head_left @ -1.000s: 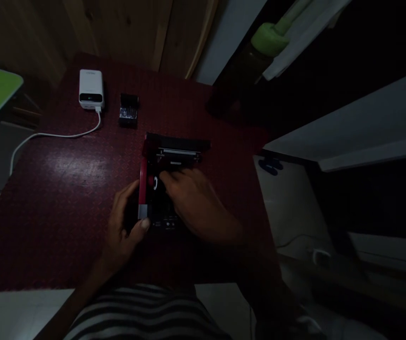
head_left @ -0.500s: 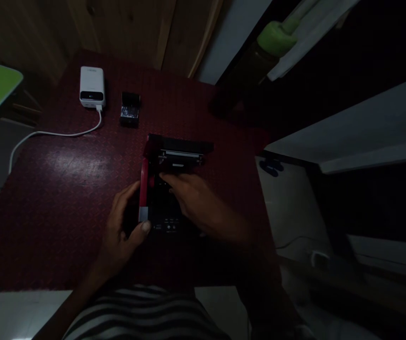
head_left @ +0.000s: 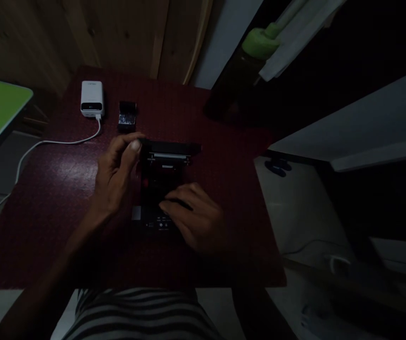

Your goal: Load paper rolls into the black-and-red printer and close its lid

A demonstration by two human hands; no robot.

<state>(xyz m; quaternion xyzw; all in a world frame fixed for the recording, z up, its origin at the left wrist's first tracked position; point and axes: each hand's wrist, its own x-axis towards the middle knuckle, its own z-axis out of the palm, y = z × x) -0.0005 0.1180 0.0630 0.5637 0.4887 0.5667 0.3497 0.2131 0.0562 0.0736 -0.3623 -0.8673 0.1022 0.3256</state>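
Red table [head_left: 64,255] below both hands. Open black printer [head_left: 149,218] between the fingers; bay [head_left: 153,191] contents lost in shadow. Left hand [head_left: 113,177] extended, pinching left corner of raised lid [head_left: 171,147]. Right hand [head_left: 196,215] palm down, fingers curled over bay, thumb near index; any grip, can't tell. Black ribbon cartridge [head_left: 127,116] beyond left fingertips.

Machine [head_left: 158,182]: black; corner patch [head_left: 136,213], grey; printed markings [head_left: 162,225], pale. From here, table [head_left: 220,156]: dark red, finely patterned. Power bank [head_left: 92,92]: white, black band. Cable [head_left: 61,142]: white. Shirt [head_left: 139,316]: dark and light stripes. Bottle cap [head_left: 259,43]: green.
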